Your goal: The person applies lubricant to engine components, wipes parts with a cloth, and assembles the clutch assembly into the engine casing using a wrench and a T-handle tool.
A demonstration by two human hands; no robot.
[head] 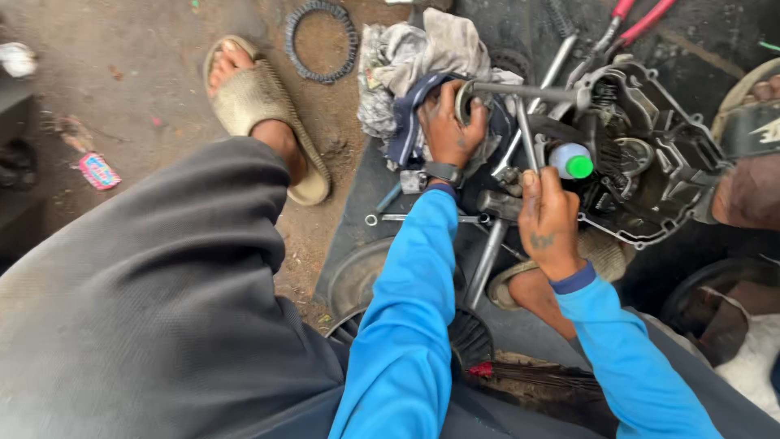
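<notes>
A: Left hand point(452, 122)?
B: Closed round the end of a long grey metal rod point(520, 92), over a pile of grey & blue rags point(406, 57). Watch on the wrist.
A: Right hand point(548, 219)?
B: Fingers curled, pinching a thin metal shaft point(526, 134) w/ thumb on top, just beside a small white bottle w/ green cap point(571, 160).
A: Where's the rod go?
B: Runs right, to the dark grey metal engine casing point(658, 154) on the ground, btwn both feet.
A: Other stuff?
B: Toothed ring point(321, 41) on the dirt near the beige sandal point(260, 106); red-handled pliers point(638, 20) top right
</notes>
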